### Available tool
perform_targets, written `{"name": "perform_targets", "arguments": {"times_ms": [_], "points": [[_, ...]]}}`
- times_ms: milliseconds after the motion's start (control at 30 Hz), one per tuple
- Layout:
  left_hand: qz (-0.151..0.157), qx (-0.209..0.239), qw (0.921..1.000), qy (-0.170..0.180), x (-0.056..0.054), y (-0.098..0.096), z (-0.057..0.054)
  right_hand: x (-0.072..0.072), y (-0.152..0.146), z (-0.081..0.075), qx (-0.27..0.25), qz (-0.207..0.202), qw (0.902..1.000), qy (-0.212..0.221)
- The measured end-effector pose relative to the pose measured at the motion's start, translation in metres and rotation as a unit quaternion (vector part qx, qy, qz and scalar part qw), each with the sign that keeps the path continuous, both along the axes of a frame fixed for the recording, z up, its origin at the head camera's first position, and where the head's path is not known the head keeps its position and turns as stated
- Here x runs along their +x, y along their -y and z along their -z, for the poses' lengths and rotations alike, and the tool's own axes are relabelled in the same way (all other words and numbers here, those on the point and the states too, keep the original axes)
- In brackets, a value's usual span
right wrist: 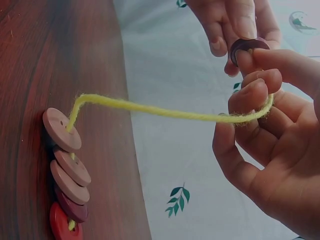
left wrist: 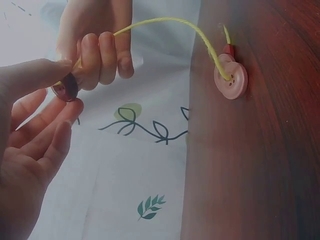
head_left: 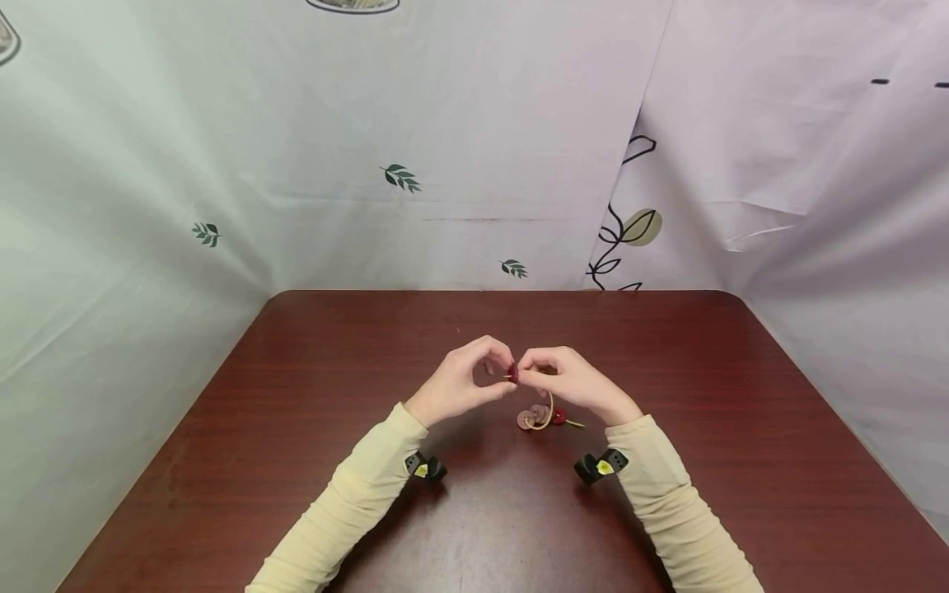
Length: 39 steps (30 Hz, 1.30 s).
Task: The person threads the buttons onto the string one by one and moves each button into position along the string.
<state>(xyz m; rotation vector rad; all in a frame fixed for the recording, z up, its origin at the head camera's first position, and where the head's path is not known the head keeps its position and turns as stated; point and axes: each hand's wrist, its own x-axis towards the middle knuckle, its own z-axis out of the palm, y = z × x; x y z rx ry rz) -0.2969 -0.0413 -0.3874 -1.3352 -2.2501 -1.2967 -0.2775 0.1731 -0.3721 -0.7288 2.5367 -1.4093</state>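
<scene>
My left hand (head_left: 470, 379) pinches a dark red button (left wrist: 66, 89) between thumb and fingertips, above the table. Close against it, my right hand (head_left: 574, 381) pinches the yellow yarn (right wrist: 175, 114) at the button. A short bit of yarn pokes out on the button's left side in the head view. From the right hand the yarn arcs down to several threaded buttons on the table: pink buttons (right wrist: 62, 130), a dark maroon one (right wrist: 72, 204) and a bright red button (right wrist: 62, 222) at the end. A yarn tail sticks out past the red button.
The dark red-brown wooden table (head_left: 334, 346) spreads around both hands. White cloth (head_left: 474, 123) with leaf prints hangs behind it and at both sides. Black wrist cameras (head_left: 426, 468) sit on the cream sleeves.
</scene>
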Motion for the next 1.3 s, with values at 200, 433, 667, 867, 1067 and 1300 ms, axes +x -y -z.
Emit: {"name": "perform_targets", "arguments": {"times_ms": [200, 433, 667, 867, 1067, 1300], "points": [[-0.005, 0.003, 1.0000, -0.003, 0.0000, -0.0002, 0.0000, -0.0004, -0.0017, -0.0015, -0.004, -0.021, 0.9998, -0.006], [-0.013, 0.012, 0.9998, 0.001, 0.0001, 0.0001, -0.0011, 0.0005, -0.0028, -0.0037, -0.008, -0.026, 0.9996, 0.005], [-0.011, 0.013, 0.9998, -0.010, 0.0000, -0.0001, -0.0008, 0.0000, -0.0029, -0.0032, 0.002, -0.012, 0.9999, -0.012], [-0.029, 0.006, 0.9995, -0.004, -0.0002, 0.0010, -0.0024, -0.0012, -0.0035, -0.0013, 0.005, -0.002, 1.0000, -0.008], [-0.052, 0.015, 0.9985, -0.007, -0.0009, 0.0023, -0.0040, -0.0034, -0.0043, 0.0017, 0.006, 0.010, 0.9996, -0.025], [-0.059, 0.022, 0.9979, -0.012, -0.0009, 0.0024, -0.0051, -0.0056, -0.0064, 0.0048, -0.020, 0.029, 0.9993, -0.013]]}}
